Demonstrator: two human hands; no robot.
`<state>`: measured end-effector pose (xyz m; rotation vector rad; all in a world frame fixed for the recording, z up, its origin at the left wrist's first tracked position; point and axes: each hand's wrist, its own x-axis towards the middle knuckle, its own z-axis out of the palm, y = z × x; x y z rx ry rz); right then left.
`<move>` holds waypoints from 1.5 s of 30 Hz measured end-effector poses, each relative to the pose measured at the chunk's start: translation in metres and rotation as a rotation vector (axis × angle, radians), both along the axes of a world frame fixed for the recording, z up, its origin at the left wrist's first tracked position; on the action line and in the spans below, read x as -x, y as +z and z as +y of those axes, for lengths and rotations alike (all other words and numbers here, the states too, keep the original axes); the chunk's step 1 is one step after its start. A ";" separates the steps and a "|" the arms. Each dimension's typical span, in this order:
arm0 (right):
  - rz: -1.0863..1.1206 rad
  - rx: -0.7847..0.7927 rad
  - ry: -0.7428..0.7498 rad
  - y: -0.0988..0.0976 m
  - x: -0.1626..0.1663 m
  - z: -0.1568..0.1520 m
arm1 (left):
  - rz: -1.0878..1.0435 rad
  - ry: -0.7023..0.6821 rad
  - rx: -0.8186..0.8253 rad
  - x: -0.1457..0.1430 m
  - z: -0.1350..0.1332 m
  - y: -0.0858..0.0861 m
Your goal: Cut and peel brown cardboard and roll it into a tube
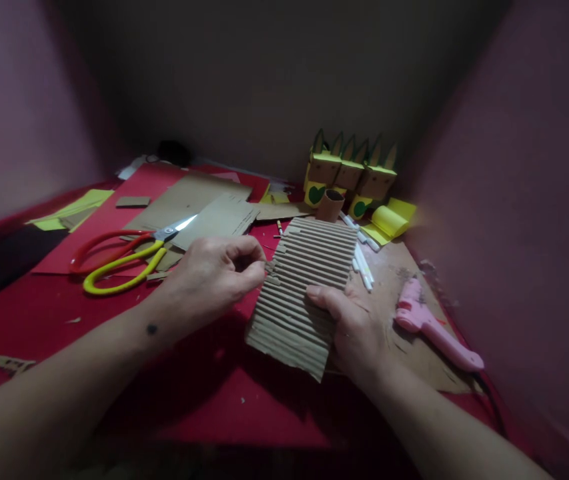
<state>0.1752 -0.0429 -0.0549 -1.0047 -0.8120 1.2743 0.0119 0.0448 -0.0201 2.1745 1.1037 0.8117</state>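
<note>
A rectangular piece of corrugated cardboard [301, 287], its ridges exposed, is tilted above the red tabletop. My right hand [354, 323] grips its right edge, thumb across the ridged face and fingers hidden behind. At its left edge, my left hand [229, 267] pinches a torn bit of the cardboard between thumb and forefinger. Ragged remnants of a paper layer show along that edge. Scissors [159, 240] with one red and one yellow handle lie to the left of my left hand, blades partly over a pale cardboard sheet [219, 217].
A pink glue gun [424, 317] lies on a cardboard mat [389, 353] at right. White markers [363, 267], a cardboard tube [330, 205] and yellow paper [389, 220] lie behind the held piece. Decorated cardboard figures [351, 170] stand near the back wall. Red sheets [84, 243] spread left.
</note>
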 end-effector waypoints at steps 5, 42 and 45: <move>0.021 0.011 0.007 0.000 -0.004 0.002 | 0.056 0.049 -0.069 0.002 0.006 -0.001; -0.472 -0.118 -0.098 -0.001 0.007 -0.005 | 0.339 -0.113 -0.945 -0.010 -0.023 -0.022; -0.460 -0.088 -0.090 -0.001 0.007 -0.007 | 0.334 -0.112 -0.940 -0.010 -0.019 -0.022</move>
